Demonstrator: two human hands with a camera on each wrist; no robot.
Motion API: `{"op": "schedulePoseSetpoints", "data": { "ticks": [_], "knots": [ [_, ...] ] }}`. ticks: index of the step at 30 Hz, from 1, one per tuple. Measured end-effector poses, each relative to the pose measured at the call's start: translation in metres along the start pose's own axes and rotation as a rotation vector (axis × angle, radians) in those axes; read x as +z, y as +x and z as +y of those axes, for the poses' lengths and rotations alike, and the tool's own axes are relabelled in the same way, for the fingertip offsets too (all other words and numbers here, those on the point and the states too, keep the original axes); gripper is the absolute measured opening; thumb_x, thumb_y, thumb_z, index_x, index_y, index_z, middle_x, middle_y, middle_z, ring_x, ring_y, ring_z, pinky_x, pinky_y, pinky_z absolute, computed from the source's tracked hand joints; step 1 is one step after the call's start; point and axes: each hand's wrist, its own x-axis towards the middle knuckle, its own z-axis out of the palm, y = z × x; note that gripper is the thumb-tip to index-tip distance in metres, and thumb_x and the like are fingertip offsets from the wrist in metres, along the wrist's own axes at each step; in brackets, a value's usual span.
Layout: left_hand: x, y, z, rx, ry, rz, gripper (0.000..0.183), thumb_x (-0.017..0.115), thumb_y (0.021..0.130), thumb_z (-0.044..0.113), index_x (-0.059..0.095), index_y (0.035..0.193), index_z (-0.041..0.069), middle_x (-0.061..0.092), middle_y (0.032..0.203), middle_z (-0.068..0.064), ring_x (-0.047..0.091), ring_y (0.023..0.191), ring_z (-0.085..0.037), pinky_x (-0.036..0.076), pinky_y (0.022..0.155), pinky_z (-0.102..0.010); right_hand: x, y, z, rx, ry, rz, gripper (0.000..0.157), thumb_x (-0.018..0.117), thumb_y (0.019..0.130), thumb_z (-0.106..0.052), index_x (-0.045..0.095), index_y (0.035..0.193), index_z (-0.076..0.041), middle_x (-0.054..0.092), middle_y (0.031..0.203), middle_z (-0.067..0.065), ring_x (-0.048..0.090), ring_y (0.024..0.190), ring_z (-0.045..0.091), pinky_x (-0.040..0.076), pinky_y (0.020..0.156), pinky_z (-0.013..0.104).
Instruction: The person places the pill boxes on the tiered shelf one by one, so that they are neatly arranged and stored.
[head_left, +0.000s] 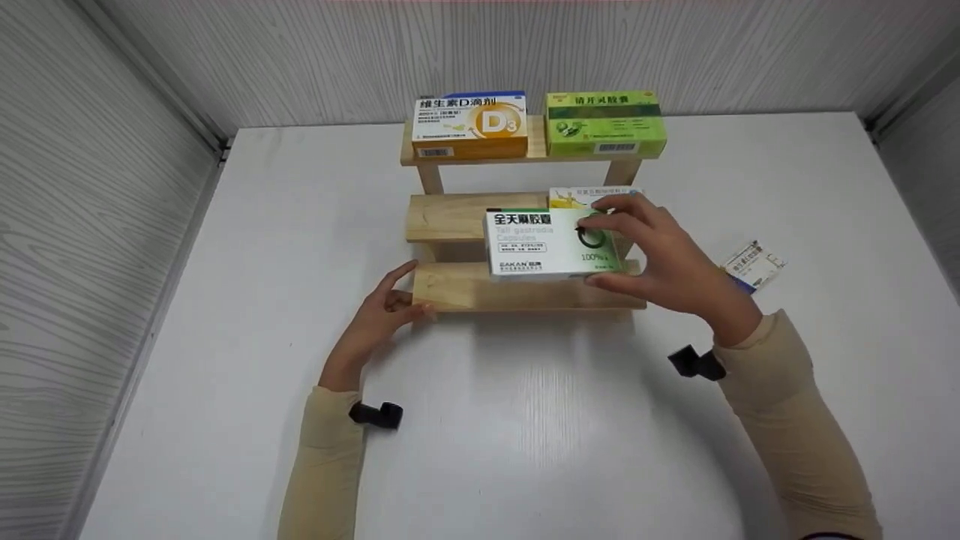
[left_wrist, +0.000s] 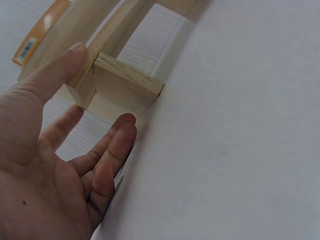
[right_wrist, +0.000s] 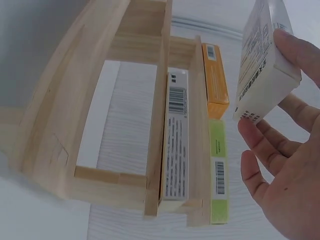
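My right hand (head_left: 667,259) grips a white and green medicine box (head_left: 544,244) by its right end, in front of the middle tier of a three-tier wooden rack (head_left: 480,292). In the right wrist view, the thumb and fingers hold the box (right_wrist: 265,60) by its edges. My left hand (head_left: 375,319) is at the left end of the rack's bottom tier. There, in the left wrist view, thumb and forefinger pinch the end of the wooden board (left_wrist: 127,75), and the other fingers are bent beside it. Behind the held box, another white box (head_left: 566,196) is partly hidden on the middle tier.
An orange and white vitamin D box (head_left: 469,127) and a green medicine box (head_left: 606,124) stand side by side on the top tier. A small white box (head_left: 756,264) lies on the white table (head_left: 525,435), right of the rack, partly behind the right wrist.
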Motion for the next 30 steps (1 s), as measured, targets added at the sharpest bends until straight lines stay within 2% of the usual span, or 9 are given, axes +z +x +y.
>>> {"op": "schedulePoseSetpoints", "data": {
  "ticks": [10,17,24,30],
  "knots": [
    [0.0,0.002,0.001,-0.05,0.018,0.012,0.072,0.068,0.091,0.021,0.03,0.151,0.03,0.064,0.112,-0.015,0.057,0.093,-0.016,0.042,0.085,-0.03,0.024,0.027,-0.012,0.048,-0.094,-0.045,0.057,0.081,0.079,-0.027,0.058,0.131,-0.02,0.046,0.142,0.007,0.043,0.132,0.029,0.029,0.103,0.048],
    [0.0,0.001,0.002,-0.047,-0.015,0.014,0.075,0.069,0.089,0.018,0.029,0.152,0.029,0.061,0.108,-0.012,0.056,0.093,-0.014,0.043,0.086,-0.027,0.036,0.041,-0.008,0.052,-0.128,-0.045,0.057,0.078,0.082,-0.032,0.057,0.133,-0.02,0.046,0.141,0.007,0.046,0.13,0.026,0.028,0.1,0.044],
    [0.001,0.001,0.002,-0.043,-0.013,0.012,0.074,0.068,0.09,0.017,0.03,0.152,0.029,0.062,0.108,-0.013,0.057,0.094,-0.015,0.043,0.086,-0.028,0.046,0.051,-0.005,0.082,-0.13,-0.067,0.057,0.076,0.083,-0.035,0.057,0.134,-0.02,0.046,0.141,0.007,0.046,0.13,0.026,0.029,0.1,0.045],
    [0.001,0.001,0.001,-0.029,-0.019,0.004,0.074,0.068,0.09,0.017,0.029,0.152,0.027,0.063,0.109,-0.014,0.057,0.094,-0.015,0.042,0.086,-0.028,0.052,0.061,-0.007,0.113,-0.201,-0.105,0.057,0.073,0.085,-0.04,0.056,0.135,-0.021,0.045,0.141,0.007,0.044,0.13,0.026,0.027,0.104,0.046]
  ]
}}
